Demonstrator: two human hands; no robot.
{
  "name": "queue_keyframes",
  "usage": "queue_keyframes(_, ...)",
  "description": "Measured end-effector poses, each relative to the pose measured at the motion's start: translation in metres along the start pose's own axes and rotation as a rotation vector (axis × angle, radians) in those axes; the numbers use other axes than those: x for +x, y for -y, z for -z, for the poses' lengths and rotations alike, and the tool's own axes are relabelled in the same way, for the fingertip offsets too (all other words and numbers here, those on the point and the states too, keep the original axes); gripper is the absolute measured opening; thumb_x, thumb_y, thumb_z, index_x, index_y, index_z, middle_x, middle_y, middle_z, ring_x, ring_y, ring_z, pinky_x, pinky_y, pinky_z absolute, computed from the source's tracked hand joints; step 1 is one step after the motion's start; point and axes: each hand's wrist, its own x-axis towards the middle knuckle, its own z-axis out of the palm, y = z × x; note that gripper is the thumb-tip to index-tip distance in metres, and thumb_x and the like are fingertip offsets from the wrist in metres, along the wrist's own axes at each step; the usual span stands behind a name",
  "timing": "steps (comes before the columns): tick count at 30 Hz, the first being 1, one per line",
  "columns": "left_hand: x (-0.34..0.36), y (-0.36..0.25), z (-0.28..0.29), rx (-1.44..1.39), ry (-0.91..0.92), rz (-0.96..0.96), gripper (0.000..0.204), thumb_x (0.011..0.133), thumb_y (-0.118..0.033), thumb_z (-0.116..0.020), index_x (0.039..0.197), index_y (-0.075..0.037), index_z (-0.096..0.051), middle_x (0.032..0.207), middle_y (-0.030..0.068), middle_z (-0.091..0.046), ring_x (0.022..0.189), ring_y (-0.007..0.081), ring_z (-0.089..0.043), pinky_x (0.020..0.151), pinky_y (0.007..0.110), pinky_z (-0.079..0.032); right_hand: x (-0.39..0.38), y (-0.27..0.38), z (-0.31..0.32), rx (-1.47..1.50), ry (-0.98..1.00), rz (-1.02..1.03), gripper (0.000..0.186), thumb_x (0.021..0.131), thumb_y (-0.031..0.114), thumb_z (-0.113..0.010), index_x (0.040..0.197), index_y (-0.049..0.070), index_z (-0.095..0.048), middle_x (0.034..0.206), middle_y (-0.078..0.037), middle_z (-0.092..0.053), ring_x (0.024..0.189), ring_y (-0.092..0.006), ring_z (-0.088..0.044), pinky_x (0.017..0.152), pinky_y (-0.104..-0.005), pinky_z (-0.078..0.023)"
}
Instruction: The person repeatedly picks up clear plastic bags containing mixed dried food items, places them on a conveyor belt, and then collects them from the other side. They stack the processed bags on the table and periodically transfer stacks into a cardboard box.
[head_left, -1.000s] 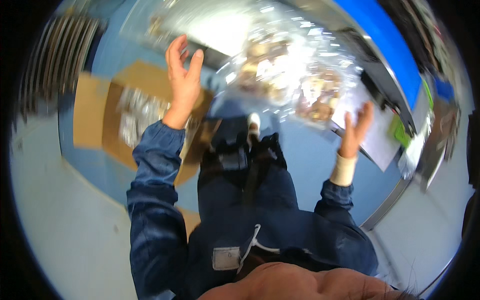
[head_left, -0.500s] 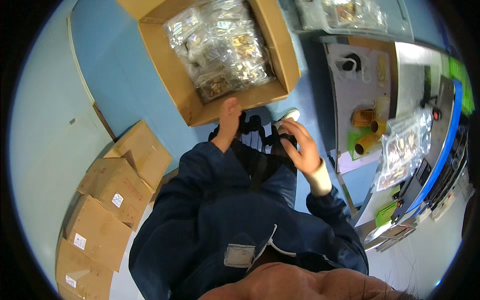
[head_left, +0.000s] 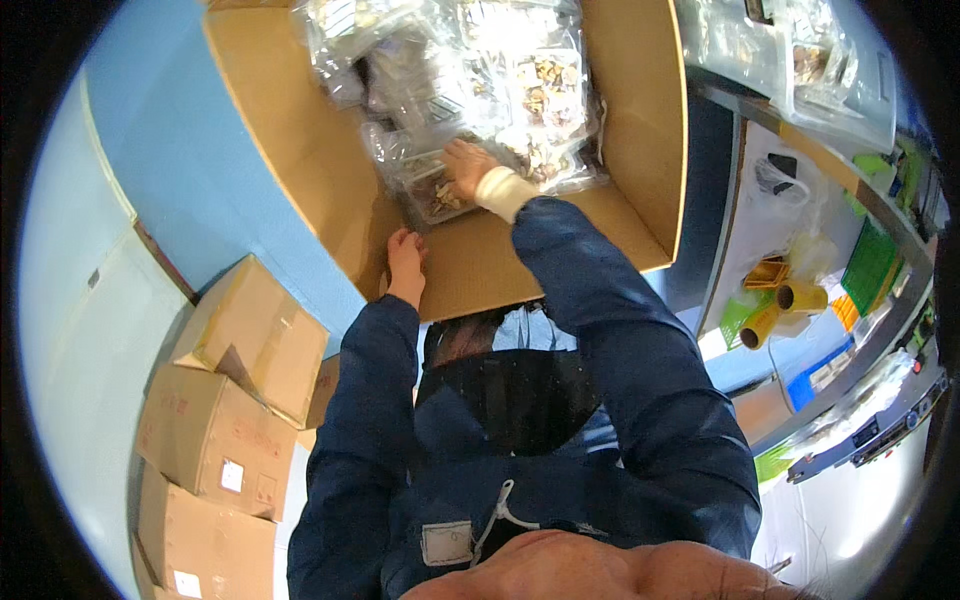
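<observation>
A large open cardboard box (head_left: 300, 150) stands on the blue floor in front of me, filled with several clear plastic bags (head_left: 520, 80) of small brownish parts. My right hand (head_left: 465, 165) reaches down into the box and rests on one clear bag (head_left: 415, 185) near the front wall; its fingers look curled on the bag. My left hand (head_left: 405, 255) grips the box's near rim, fingers over the edge. Both arms wear dark blue sleeves.
Several closed cardboard boxes (head_left: 225, 400) are stacked at my left. A workbench (head_left: 800, 200) at the right carries rolls of brown tape (head_left: 790, 300), more clear bags (head_left: 790, 50), green sheets and a blue bin.
I have leaned further over the box. My right hand went from near my waist into the box onto a bag. My left hand stayed at the box's near rim.
</observation>
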Motion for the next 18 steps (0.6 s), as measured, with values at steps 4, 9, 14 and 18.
queue_keyframes(4, 0.011, 0.001, 0.003, -0.018, -0.018, 0.030, 0.032, 0.086, -0.009, -0.049, 0.117, -0.007, -0.043, 0.097, 0.0069, -0.050, 0.087, 0.0195, -0.052, 0.071, 0.032, -0.049, 0.006, 0.013, -0.023, -0.200, 0.174, -0.099, 0.047, 0.084, 0.025, -0.051, 0.125, 0.003, -0.043, 0.125, -0.014, -0.047, 0.119, -0.0290, -0.040, 0.097, -0.0394, -0.032)
queue_keyframes(9, 0.028, -0.003, 0.001, -0.064, -0.085, -0.079, 0.027, 0.085, -0.008, -0.048, 0.112, -0.006, -0.044, 0.096, 0.0058, -0.049, 0.089, 0.0194, -0.053, 0.070, 0.031, -0.048, -0.034, 0.012, 0.026, -0.241, 0.383, -0.046, 0.035, 0.080, 0.028, -0.057, 0.110, 0.010, -0.058, 0.109, -0.008, -0.055, 0.104, -0.0258, -0.049, 0.087, -0.0344, -0.038)
queue_keyframes(14, 0.016, -0.057, -0.079, -0.079, 0.026, -0.382, 0.030, 0.086, -0.011, -0.051, 0.114, -0.005, -0.044, 0.108, 0.0073, -0.049, 0.095, 0.0189, -0.051, 0.082, 0.030, -0.043, -0.087, -0.093, 0.076, 0.413, -0.535, -0.228, 0.043, 0.066, 0.038, -0.073, 0.098, 0.010, -0.065, 0.107, -0.016, -0.051, 0.104, -0.0312, -0.043, 0.091, -0.0403, -0.037)
queue_keyframes(18, 0.015, -0.089, -0.187, 0.443, 0.271, -0.580, 0.051, 0.081, -0.009, -0.052, 0.128, 0.000, -0.034, 0.126, 0.0124, -0.043, 0.113, 0.0224, -0.043, 0.096, 0.033, -0.034, -0.077, -0.151, 0.100, 0.464, -0.574, -0.517, 0.060, 0.063, 0.042, -0.074, 0.110, 0.009, -0.060, 0.126, -0.024, -0.040, 0.115, -0.0371, -0.041, 0.097, -0.0406, -0.035)
